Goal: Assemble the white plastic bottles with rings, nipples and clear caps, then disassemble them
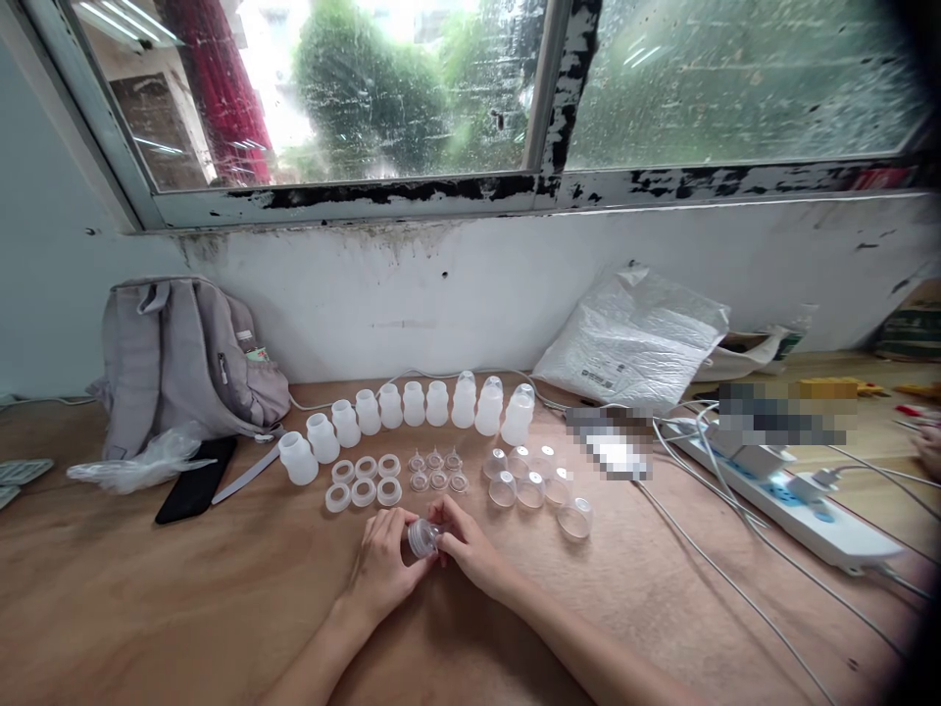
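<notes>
My left hand (pixel 383 557) and my right hand (pixel 465 545) meet near the table's front middle, both closed on a clear baby bottle nipple with a ridged collar (pixel 421 537). It is tilted on its side, and fingers hide part of it. Just beyond my hands lie several white collar rings (pixel 363 492) in two rows and several clear nipples (pixel 434 480). To their right stand several clear dome caps (pixel 530 490), with one dome cap (pixel 574 518) nearest my right hand. Behind them, open frosted bottles (pixel 321 437) form an arc, ending in three capped bottles (pixel 489 406).
At the back left, a grey backpack (pixel 183 353) stands by a plastic bag (pixel 151 461) and a black phone (pixel 195 480). A silver mailing bag (pixel 632 338), white cables and a power strip (pixel 794 505) occupy the right. Another person's hand (pixel 930 446) shows at the right edge.
</notes>
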{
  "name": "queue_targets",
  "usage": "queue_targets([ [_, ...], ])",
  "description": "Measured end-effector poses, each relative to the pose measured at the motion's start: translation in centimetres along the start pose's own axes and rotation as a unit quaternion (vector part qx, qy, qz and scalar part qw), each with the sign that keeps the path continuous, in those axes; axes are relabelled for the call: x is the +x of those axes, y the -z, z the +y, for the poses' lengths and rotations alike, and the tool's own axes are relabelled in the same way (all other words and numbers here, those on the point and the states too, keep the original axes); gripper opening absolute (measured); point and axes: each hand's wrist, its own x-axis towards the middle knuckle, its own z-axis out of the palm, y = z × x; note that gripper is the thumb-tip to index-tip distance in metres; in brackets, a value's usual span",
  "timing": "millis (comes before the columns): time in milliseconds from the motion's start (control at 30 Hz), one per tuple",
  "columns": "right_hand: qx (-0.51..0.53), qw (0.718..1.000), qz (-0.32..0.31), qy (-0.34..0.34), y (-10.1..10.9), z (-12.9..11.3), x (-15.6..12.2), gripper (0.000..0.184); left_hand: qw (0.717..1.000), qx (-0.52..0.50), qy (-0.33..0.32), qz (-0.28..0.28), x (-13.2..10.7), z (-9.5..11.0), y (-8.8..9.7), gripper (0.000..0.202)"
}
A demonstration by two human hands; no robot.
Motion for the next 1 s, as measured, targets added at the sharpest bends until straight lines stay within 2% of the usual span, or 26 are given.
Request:
queue_targets([
  [167, 0.017, 1.000, 0.004, -0.006, 0.1, 0.2, -0.1, 0.016, 0.999, 0.024, -0.002, -0.022, 0.2, 0.1, 0.5, 0.025],
  [233, -0.004, 1.000, 0.024, -0.001, 0.1, 0.4, -0.1, 0.012, 0.999, 0.048, -0.004, -0.022, 0.3, -0.3, 0.9, 0.026],
  [300, -0.063, 0.996, 0.061, 0.018, 0.1, 0.5, -0.1, 0.010, 0.997, 0.081, 0.005, -0.018, 0.3, -1.1, 1.6, 0.028],
  [433, -0.182, 0.976, 0.112, 0.044, 0.3, 0.7, 0.6, 0.013, 0.988, 0.139, 0.063, -0.015, 0.0, -3.5, 3.8, 0.029],
  [633, -0.218, 0.968, 0.122, 0.041, 0.6, 1.1, 2.6, 0.014, 0.974, 0.189, 0.122, -0.033, -1.5, -6.4, 6.9, 0.031],
  [767, -0.228, 0.965, 0.118, 0.053, 0.7, 1.4, 2.9, 0.013, 0.966, 0.205, 0.156, -0.036, -2.3, -7.0, 7.2, 0.034],
  [1000, -0.259, 0.956, 0.111, 0.075, 0.7, 2.0, 3.0, 0.019, 0.953, 0.248, 0.171, -0.017, -3.1, -7.1, 6.7, 0.039],
])
